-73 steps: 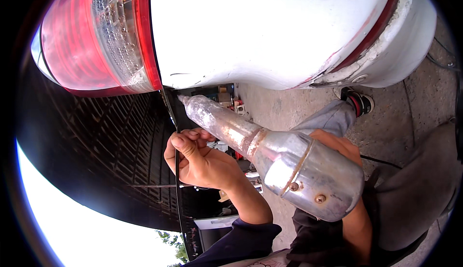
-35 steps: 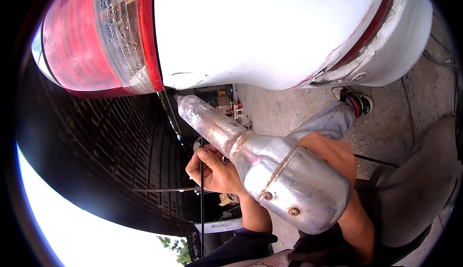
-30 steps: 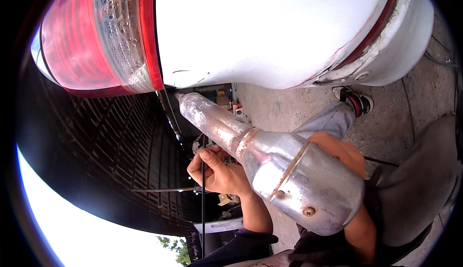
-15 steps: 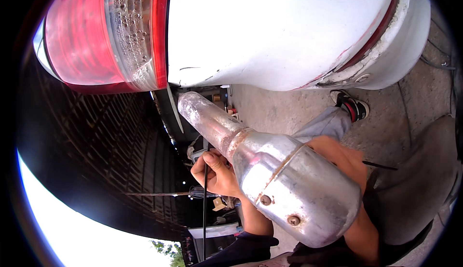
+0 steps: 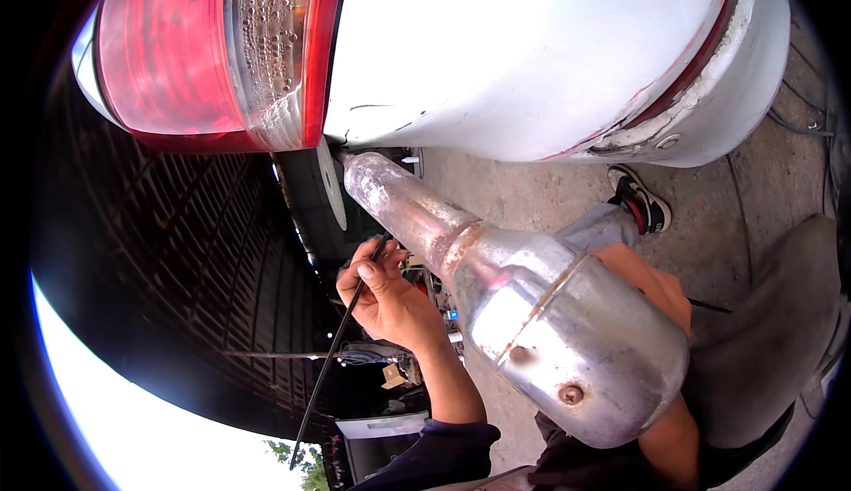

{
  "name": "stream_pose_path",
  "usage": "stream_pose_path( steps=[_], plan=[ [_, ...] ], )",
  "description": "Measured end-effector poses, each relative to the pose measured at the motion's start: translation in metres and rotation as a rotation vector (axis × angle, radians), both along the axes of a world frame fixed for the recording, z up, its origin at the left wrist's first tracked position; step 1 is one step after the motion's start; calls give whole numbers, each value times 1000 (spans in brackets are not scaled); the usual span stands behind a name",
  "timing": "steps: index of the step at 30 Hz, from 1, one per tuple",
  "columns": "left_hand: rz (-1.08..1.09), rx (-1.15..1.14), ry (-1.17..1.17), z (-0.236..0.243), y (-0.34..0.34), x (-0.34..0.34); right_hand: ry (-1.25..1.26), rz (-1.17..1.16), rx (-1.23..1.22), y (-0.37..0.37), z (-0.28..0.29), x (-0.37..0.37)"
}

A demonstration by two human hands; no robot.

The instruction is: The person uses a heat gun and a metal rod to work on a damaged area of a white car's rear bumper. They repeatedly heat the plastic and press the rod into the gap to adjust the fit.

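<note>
A metal hot-air gun (image 5: 576,331), scuffed and rusty at its collar, fills the middle foreground. Its narrow nozzle points up and left at the lower edge of the white bumper (image 5: 496,57), near a crack. Mostly hidden behind the gun's body, my right hand (image 5: 651,283) is closed around it. My left hand (image 5: 381,300) is below the nozzle, pinching a thin black rod (image 5: 330,362) between thumb and fingers. The rod slants down to the left, and its upper end is near the nozzle's underside. A white strip (image 5: 332,185) hangs beside the nozzle tip.
A red and clear tail light (image 5: 168,57) with water droplets sits left of the bumper. My shoe (image 5: 640,200) is on the concrete floor (image 5: 532,198). Cables (image 5: 802,123) lie at the right. A dark corrugated roof (image 5: 213,261) and a cardboard box (image 5: 393,376) show beyond.
The rod has tilted, its lower end swinging left. My left hand has moved slightly up and left, while the gun has shifted right in the picture. The tail light also appears farther right.
</note>
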State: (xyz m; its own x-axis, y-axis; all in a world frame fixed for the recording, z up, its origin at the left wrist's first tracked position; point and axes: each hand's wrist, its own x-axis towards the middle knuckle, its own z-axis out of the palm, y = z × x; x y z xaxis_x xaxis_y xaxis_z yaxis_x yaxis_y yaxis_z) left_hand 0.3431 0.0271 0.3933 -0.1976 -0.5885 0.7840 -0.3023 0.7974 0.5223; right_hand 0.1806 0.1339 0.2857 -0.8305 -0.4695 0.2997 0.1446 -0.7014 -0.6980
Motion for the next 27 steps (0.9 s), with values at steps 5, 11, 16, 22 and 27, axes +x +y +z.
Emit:
stream_pose_path(
  steps=[5,11,16,22,27],
  plan=[
    [67,-49,-60,-3,-2,18,13,-14,-24,1,2,-3],
    [141,-12,-10,-13,4,9,20,50,45,0,-6,8],
    [172,-11,-4,-10,3,7,-132,40,-84,1,2,-7],
    [259,81,177,-12,6,-9,-70,-3,-68,-11,-19,16],
    [276,10,130,-16,4,-6,46,222,58,7,-20,6]
  ],
)
